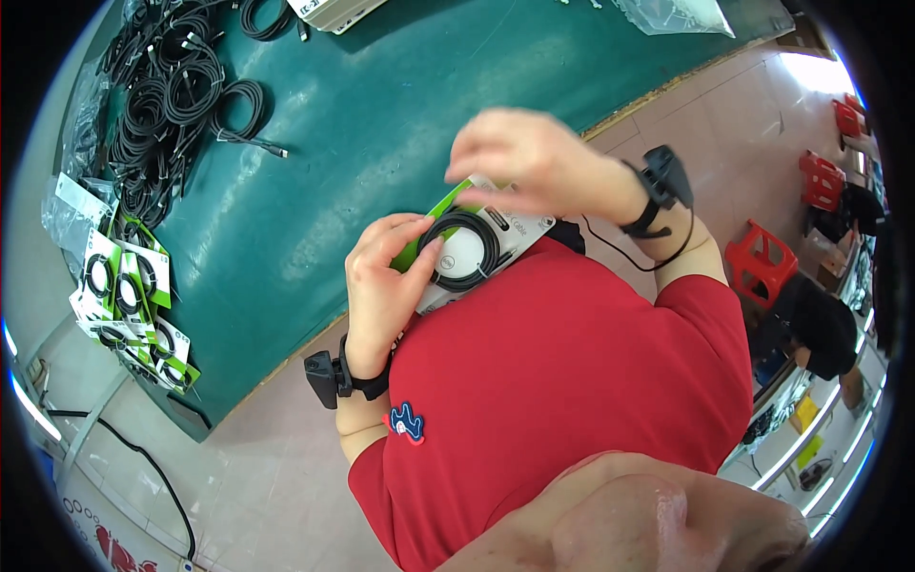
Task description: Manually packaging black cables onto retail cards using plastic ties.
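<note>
My left hand (383, 278) grips a white and green cardboard package card (522, 229) close to my body, by the table's near edge. A coiled black cable (490, 250) lies against the card's face, around a white round area. My left thumb rests on the coil's left side while the fingers go round the card's edge. Above the card's far right part is my right hand (524, 157), smeared by motion. Its lower fingers overlap the card, and whether they touch or hold anything cannot be made out.
Loose coiled black cables (167, 95) are heaped at the green table's (353, 124) far left. Several carded cables (129, 296) are piled at its left end. A clear plastic bag (677, 14) and a whitish box (334, 11) sit at the back. Red stools (761, 262) stand right.
</note>
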Demonstrator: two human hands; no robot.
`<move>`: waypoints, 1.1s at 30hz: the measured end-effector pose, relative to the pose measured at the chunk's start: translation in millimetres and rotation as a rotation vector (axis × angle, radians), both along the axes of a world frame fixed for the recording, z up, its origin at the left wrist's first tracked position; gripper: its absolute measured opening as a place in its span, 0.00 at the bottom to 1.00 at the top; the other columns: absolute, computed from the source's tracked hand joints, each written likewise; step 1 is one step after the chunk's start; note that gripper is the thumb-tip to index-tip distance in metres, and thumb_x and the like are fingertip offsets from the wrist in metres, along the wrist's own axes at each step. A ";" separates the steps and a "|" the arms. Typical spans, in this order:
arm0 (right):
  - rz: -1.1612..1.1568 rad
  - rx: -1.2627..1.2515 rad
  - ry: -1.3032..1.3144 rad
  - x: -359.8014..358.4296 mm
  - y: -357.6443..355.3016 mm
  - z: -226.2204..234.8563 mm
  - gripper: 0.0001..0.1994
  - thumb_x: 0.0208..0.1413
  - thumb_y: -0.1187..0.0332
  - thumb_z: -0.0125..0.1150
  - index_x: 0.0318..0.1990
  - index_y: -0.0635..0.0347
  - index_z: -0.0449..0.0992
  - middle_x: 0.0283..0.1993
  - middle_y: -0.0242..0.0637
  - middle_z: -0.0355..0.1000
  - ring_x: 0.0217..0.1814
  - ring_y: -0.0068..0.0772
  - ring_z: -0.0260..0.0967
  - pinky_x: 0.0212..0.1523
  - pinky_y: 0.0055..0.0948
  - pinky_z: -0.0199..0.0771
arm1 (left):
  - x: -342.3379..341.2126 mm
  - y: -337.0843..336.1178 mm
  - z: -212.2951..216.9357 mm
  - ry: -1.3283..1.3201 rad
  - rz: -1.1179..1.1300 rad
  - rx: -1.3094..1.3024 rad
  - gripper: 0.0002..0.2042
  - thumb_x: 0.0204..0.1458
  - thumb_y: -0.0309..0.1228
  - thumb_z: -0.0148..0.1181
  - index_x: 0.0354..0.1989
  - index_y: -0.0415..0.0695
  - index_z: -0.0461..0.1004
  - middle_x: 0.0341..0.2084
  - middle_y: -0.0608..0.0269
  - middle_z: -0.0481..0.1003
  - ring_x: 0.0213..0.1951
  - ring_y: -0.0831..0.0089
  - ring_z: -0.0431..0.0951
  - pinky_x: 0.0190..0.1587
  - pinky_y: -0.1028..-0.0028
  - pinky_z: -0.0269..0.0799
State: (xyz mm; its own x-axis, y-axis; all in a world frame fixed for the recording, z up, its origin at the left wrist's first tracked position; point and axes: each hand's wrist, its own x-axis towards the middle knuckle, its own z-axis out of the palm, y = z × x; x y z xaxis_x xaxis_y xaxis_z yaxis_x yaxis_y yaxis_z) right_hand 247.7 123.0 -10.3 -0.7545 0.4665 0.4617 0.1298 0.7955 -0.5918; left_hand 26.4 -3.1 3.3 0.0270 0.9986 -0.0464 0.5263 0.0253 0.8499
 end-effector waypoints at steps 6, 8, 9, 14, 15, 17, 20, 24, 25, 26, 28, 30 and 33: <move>-0.280 0.419 0.210 55.1 113.3 1.3 0.06 0.56 0.75 0.60 0.40 0.64 0.79 0.41 0.43 0.73 0.43 0.44 0.73 0.44 0.37 0.74 | -0.4 -2.0 1.9 0.024 -0.026 -0.038 0.10 0.48 0.24 0.70 0.40 0.40 0.84 0.37 0.56 0.82 0.40 0.60 0.83 0.43 0.67 0.78; -0.388 0.418 0.003 60.5 119.6 6.2 0.06 0.55 0.75 0.60 0.39 0.63 0.79 0.39 0.44 0.72 0.42 0.46 0.73 0.43 0.39 0.74 | 0.1 -3.8 0.8 0.027 -0.022 -0.037 0.10 0.48 0.24 0.70 0.40 0.40 0.84 0.37 0.56 0.82 0.39 0.60 0.83 0.42 0.67 0.78; -0.442 0.415 -0.101 62.6 122.0 8.3 0.06 0.54 0.75 0.60 0.38 0.62 0.79 0.38 0.44 0.72 0.41 0.47 0.72 0.43 0.40 0.74 | 0.3 -5.0 0.6 0.030 -0.022 -0.043 0.10 0.48 0.25 0.70 0.40 0.41 0.84 0.37 0.56 0.82 0.39 0.60 0.83 0.42 0.67 0.78; -0.578 0.410 -0.394 69.4 136.1 8.0 0.04 0.52 0.74 0.61 0.35 0.60 0.79 0.34 0.46 0.70 0.40 0.50 0.72 0.41 0.43 0.73 | 0.7 -4.9 4.8 0.031 -0.040 -0.055 0.10 0.48 0.25 0.70 0.41 0.41 0.84 0.38 0.56 0.82 0.38 0.61 0.83 0.39 0.68 0.78; -0.563 0.420 -0.376 71.2 138.7 4.2 0.03 0.52 0.74 0.61 0.34 0.60 0.78 0.33 0.46 0.70 0.39 0.50 0.72 0.40 0.43 0.73 | 0.3 -5.0 4.9 0.033 -0.038 -0.054 0.10 0.48 0.25 0.70 0.41 0.41 0.84 0.38 0.56 0.82 0.38 0.61 0.83 0.39 0.68 0.78; -0.549 0.430 -0.359 75.9 145.3 -9.9 0.03 0.51 0.74 0.61 0.33 0.61 0.78 0.33 0.46 0.70 0.39 0.50 0.72 0.40 0.43 0.73 | -0.7 -5.4 2.0 0.037 -0.053 -0.042 0.10 0.48 0.25 0.70 0.41 0.41 0.84 0.38 0.56 0.82 0.38 0.61 0.83 0.38 0.69 0.78; -0.612 0.347 -0.354 82.8 155.0 -40.7 0.02 0.51 0.73 0.61 0.31 0.61 0.77 0.32 0.46 0.70 0.38 0.50 0.72 0.39 0.43 0.73 | -0.8 -5.2 -1.7 0.026 -0.068 -0.025 0.11 0.48 0.25 0.70 0.41 0.41 0.84 0.38 0.56 0.82 0.39 0.61 0.83 0.38 0.69 0.78; -0.650 0.327 -0.503 86.6 163.2 -40.5 0.02 0.51 0.73 0.61 0.30 0.61 0.76 0.32 0.46 0.70 0.38 0.50 0.72 0.39 0.43 0.74 | -0.1 -6.0 -0.5 -0.002 -0.071 -0.016 0.10 0.48 0.24 0.70 0.41 0.41 0.84 0.38 0.56 0.82 0.39 0.61 0.83 0.38 0.69 0.78; -0.645 0.332 -0.500 82.7 162.7 -33.0 0.02 0.51 0.73 0.61 0.30 0.61 0.76 0.32 0.46 0.70 0.38 0.50 0.72 0.39 0.43 0.74 | -0.2 -6.3 0.4 -0.008 -0.064 -0.027 0.10 0.49 0.24 0.70 0.41 0.41 0.84 0.38 0.56 0.82 0.39 0.61 0.83 0.39 0.69 0.78; -0.567 0.416 -0.499 80.4 161.1 -21.1 0.02 0.51 0.73 0.61 0.30 0.62 0.76 0.32 0.46 0.70 0.38 0.50 0.72 0.39 0.43 0.74 | -0.4 -6.6 1.0 -0.014 -0.057 -0.037 0.10 0.49 0.24 0.70 0.41 0.41 0.84 0.38 0.55 0.82 0.39 0.61 0.83 0.39 0.68 0.78; -0.416 0.584 -0.498 77.2 157.3 1.3 0.02 0.51 0.73 0.61 0.30 0.62 0.76 0.32 0.46 0.70 0.37 0.50 0.72 0.38 0.42 0.74 | -1.0 -6.8 -1.2 -0.027 -0.050 -0.031 0.10 0.49 0.24 0.69 0.41 0.41 0.84 0.38 0.55 0.82 0.39 0.61 0.83 0.40 0.68 0.78; -0.383 0.589 -0.500 75.7 159.4 5.4 0.02 0.51 0.73 0.61 0.31 0.61 0.76 0.33 0.45 0.70 0.38 0.50 0.72 0.38 0.42 0.74 | -1.6 -6.9 -5.4 -0.054 -0.043 -0.028 0.10 0.48 0.24 0.69 0.40 0.41 0.85 0.38 0.55 0.82 0.39 0.60 0.83 0.41 0.68 0.78; -0.318 0.592 -0.507 74.5 164.1 11.8 0.02 0.51 0.73 0.61 0.32 0.61 0.77 0.34 0.45 0.71 0.38 0.49 0.72 0.39 0.42 0.74 | -2.7 -9.6 -9.3 -0.040 -0.051 -0.009 0.10 0.48 0.24 0.69 0.40 0.41 0.85 0.37 0.56 0.82 0.39 0.60 0.83 0.41 0.68 0.78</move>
